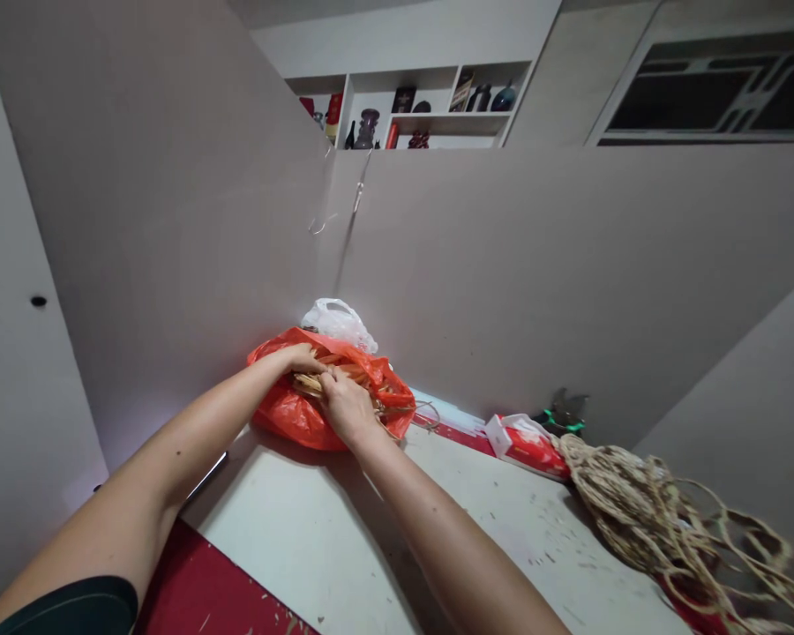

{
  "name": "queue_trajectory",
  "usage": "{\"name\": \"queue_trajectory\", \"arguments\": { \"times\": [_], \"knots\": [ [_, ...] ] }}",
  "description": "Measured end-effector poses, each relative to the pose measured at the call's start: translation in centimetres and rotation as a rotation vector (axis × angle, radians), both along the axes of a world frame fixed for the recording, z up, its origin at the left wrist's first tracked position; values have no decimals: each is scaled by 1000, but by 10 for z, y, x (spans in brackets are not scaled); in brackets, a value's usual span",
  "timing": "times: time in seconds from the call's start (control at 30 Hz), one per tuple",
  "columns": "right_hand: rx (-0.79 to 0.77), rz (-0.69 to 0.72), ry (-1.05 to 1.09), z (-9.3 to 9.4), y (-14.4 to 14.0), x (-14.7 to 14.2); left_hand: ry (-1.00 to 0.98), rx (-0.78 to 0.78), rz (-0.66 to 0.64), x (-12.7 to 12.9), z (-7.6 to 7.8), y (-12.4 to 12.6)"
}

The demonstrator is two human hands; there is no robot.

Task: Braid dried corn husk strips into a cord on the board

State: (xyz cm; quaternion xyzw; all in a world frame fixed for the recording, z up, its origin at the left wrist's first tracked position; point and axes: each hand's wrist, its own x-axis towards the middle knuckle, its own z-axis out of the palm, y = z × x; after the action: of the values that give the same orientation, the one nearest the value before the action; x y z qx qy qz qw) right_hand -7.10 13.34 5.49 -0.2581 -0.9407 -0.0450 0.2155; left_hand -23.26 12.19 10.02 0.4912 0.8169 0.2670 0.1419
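Note:
An orange plastic bag (291, 413) lies in the far corner of the white table (318, 538), open at the top and filled with tan straw-like strips (308, 383). My left hand (299, 357) reaches into the bag's mouth and rests on its orange rim. My right hand (345, 404) is beside it, fingers closed on some of the strips inside the bag. A thin strand (427, 414) trails out of the bag to the right.
A white plastic bag (339, 323) sits behind the orange one. A red and white packet (526, 445), a dark tool with green trim (565, 413) and a heap of twisted tan cord (648, 511) lie at the right. Grey partition walls enclose the table.

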Motion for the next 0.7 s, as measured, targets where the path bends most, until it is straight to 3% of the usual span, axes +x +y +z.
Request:
{"name": "queue_trajectory", "arguments": {
  "times": [0.17, 0.37, 0.7],
  "knots": [
    [10, -31, -14, 5, -7, 2, 95, -6, 17, 6, -8, 6],
    [-109, -25, -97, 11, -17, 2, 169, 55, 64, 6, -16, 14],
    [-135, -68, -116, 11, -35, 4, -2, 132, 57, 5, -26, 31]
  ]
}}
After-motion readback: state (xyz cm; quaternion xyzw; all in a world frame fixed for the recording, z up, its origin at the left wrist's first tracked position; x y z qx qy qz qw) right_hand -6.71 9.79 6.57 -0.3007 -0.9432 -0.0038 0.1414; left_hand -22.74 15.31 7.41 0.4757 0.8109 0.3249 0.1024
